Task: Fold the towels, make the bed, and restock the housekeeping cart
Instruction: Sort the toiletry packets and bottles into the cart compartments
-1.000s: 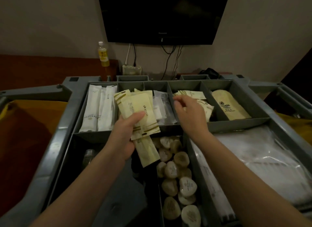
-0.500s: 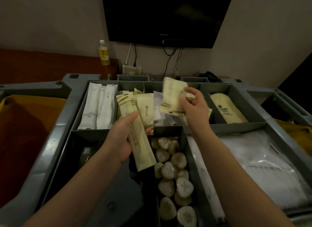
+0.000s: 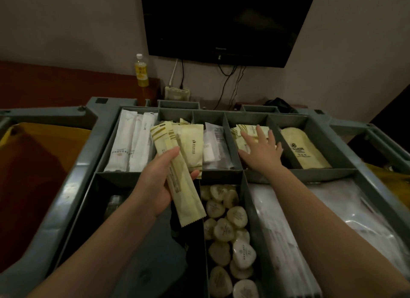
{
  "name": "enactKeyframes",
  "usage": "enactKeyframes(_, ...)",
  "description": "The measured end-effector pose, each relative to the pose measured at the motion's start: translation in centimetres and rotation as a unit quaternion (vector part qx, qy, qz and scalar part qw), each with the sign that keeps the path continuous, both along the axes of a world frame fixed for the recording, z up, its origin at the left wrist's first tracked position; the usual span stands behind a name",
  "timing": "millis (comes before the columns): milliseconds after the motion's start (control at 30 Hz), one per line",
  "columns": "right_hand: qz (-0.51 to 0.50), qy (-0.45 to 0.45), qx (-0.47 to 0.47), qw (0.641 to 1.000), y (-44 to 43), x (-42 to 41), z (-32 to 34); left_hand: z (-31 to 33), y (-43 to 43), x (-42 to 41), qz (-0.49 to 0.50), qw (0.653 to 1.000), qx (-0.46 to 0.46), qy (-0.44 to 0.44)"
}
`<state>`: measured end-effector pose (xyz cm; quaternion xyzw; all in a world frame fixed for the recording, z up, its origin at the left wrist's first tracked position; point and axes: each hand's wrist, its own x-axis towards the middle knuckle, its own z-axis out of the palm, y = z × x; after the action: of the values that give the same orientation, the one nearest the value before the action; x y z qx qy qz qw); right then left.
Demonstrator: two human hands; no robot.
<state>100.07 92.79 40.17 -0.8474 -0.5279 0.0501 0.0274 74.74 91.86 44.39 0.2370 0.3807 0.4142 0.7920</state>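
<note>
As the head camera sees it: a grey housekeeping cart (image 3: 66,186) fills the lower frame, its top tray split into a far row and a near row of compartments.
Left hand (image 3: 159,182): fingers and thumb are curled round a fanned bundle of cream packets (image 3: 177,175), which it holds over the middle of the tray. The longest packet slants down toward the near edge.
Right hand (image 3: 261,151): palm down with fingers straight and spread, resting flat on cream sachets (image 3: 244,131) in the far-row compartment second from the right. It holds nothing.
Far row, left end: long white packets (image 3: 131,146) lie lengthwise, side by side.
Far row, middle: clear-wrapped packets (image 3: 213,146) lie between the bundle and the right hand.
Far row, right end: a cream pouch (image 3: 308,151) with dark print lies flat.
Near row, middle: rounded wrapped soaps (image 3: 230,231) are heaped in a narrow compartment.
Near row, right: clear plastic-wrapped goods (image 3: 332,220), contents unclear.
Left of cart: an orange-brown bag (image 3: 33,164) hangs inside the frame.
Beyond cart: a dark television (image 3: 221,24) on the wall, and a yellow drink bottle (image 3: 141,72) standing upright.
</note>
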Motion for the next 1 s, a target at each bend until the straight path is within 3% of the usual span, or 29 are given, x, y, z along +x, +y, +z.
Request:
enactKeyframes(133,0.017,0.005,-0.118,0.993,1.7,1.4,-0.7,0.0,0.1,-0.2,0.002,1.000,-0.006,0.006)
enactKeyframes(200,0.017,0.021,-0.134,0.991,2.0,1.6,-0.8,-0.1,0.2,-0.2,0.003,1.000,-0.006,0.008)
enactKeyframes(367,-0.058,0.047,0.149,0.986,1.0,-0.5,0.8,0.1,0.2,-0.4,0.005,1.000,-0.004,-0.003)
enactKeyframes(467,-0.009,0.072,0.243,0.967,0.1,-3.8,2.4,0.2,0.0,-0.3,-0.001,1.000,-0.008,-0.004)
enactKeyframes(533,0.063,0.150,0.302,0.939,-1.0,-6.8,3.6,0.3,-0.1,-0.3,-0.006,1.000,-0.011,-0.011)
enactKeyframes(700,0.139,0.442,0.252,0.850,-3.6,-12.6,4.7,0.5,-0.4,-0.2,-0.038,0.998,0.027,-0.049)
enactKeyframes(867,0.050,0.465,0.352,0.811,-3.7,-12.0,3.9,0.3,-0.6,-0.2,-0.044,0.998,0.028,-0.046)
enactKeyframes(933,-0.022,0.478,0.403,0.781,-3.4,-9.4,4.5,0.2,-0.5,-0.3,-0.044,0.998,0.013,-0.047)
enactKeyframes(1000,-0.100,0.447,0.430,0.778,-2.5,-5.5,4.7,0.0,-0.3,-0.3,-0.045,0.998,0.013,-0.050)
